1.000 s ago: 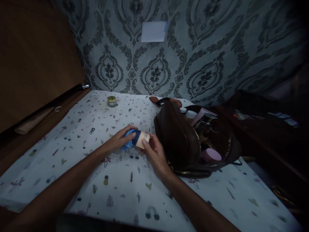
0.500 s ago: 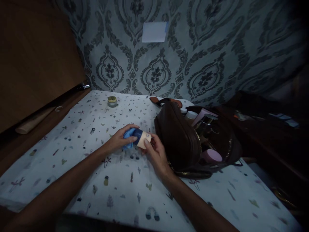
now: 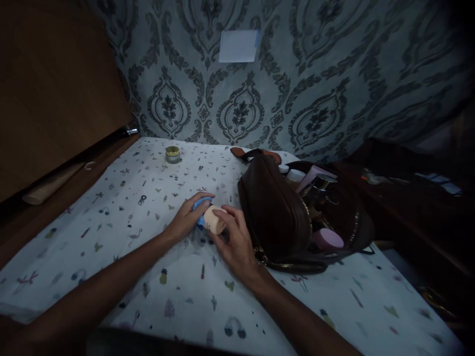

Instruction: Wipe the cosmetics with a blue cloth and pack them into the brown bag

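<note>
Over the table, my left hand (image 3: 188,217) is closed on a crumpled blue cloth (image 3: 200,207) wrapped against a small cream-coloured container (image 3: 214,220). Its rounded cream end faces me, while the darker part behind is hidden by the fingers and cloth. My right hand (image 3: 234,236) curls its fingers and thumb around that cream end from the right. Just right of this hand sits an open dark brown leather bag (image 3: 274,202), filled with cosmetics. Among these are a pink-lidded item (image 3: 328,238), a bottle with a shiny cap (image 3: 322,183) and a pale pink box-like item (image 3: 310,175).
A small jar with a gold lid (image 3: 172,154) stands toward the back left of the patterned white tablecloth (image 3: 166,287). A wooden panel (image 3: 59,89) borders the left side. Behind, a white card (image 3: 238,46) is on the patterned wall (image 3: 166,109).
The container has turned so its cream end points more toward me, and its dark blue band is out of sight. My right hand has shifted slightly down and left around it.
</note>
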{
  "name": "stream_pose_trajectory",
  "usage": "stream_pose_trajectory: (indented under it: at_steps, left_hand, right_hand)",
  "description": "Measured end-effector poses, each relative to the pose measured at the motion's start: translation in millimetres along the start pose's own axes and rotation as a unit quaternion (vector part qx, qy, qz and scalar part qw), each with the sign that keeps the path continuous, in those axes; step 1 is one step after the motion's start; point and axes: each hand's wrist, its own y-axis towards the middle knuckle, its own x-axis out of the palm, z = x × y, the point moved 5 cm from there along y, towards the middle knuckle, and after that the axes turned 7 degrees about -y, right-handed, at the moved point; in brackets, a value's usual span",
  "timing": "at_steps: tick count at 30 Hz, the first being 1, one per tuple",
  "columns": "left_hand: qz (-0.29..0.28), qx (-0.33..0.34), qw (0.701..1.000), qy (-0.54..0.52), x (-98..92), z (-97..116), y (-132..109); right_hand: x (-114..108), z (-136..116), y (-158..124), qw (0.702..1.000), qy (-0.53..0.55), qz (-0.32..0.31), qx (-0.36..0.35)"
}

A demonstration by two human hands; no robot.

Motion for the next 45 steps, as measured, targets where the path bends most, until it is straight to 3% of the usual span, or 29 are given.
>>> stream_pose_trajectory:
  at_steps: [3, 6, 11, 16, 19, 22, 26, 28, 32, 34, 39, 45]
  left_hand:
    - [0.009, 0.003, 1.000, -0.003, 0.1, 0, -1]
    - [0.011, 0.017, 1.000, 0.017, 0.1, -1, -2]
    - [0.015, 0.050, 0.996, 0.069, 0.6, 0, -6]
    - [0.012, 0.131, 0.982, 0.137, 2.1, 12, -11]
    - [0.007, 0.132, 0.983, 0.128, 0.5, 14, -10]
    - [0.011, 0.083, 0.992, 0.089, -4.4, 9, -6]
    - [0.041, 0.059, 0.995, 0.072, -11.7, 6, -1]
    - [0.049, 0.058, 0.994, 0.077, -13.1, 5, 0]
    - [0.042, 0.084, 0.989, 0.112, -10.6, 7, -3]
    - [0.036, 0.119, 0.982, 0.142, -8.1, 11, -6]
    - [0.022, 0.188, 0.968, 0.162, -5.1, 22, -10]
    - [0.040, 0.108, 0.993, -0.008, -9.8, 9, -7]
  right_hand:
    - [1, 1, 3, 0.999, 0.039, 0.004, 0.034]
    - [6, 7, 5, 0.982, 0.135, -0.003, 0.129]
    - [19, 13, -1, 0.902, 0.315, -0.034, 0.294]
    - [27, 13, -6, 0.822, 0.428, -0.066, 0.370]
    - [32, 13, -9, 0.789, 0.461, -0.091, 0.395]
    - [33, 11, -9, 0.800, 0.455, -0.104, 0.379]
    - [24, 10, -4, 0.870, 0.376, -0.060, 0.312]
    - [21, 10, -2, 0.891, 0.343, -0.039, 0.294]
    - [20, 11, -1, 0.883, 0.354, -0.041, 0.306]
    - [22, 13, -3, 0.857, 0.389, -0.049, 0.334]
    - [32, 14, -6, 0.760, 0.501, -0.087, 0.405]
    - [38, 11, -6, 0.698, 0.557, -0.124, 0.432]
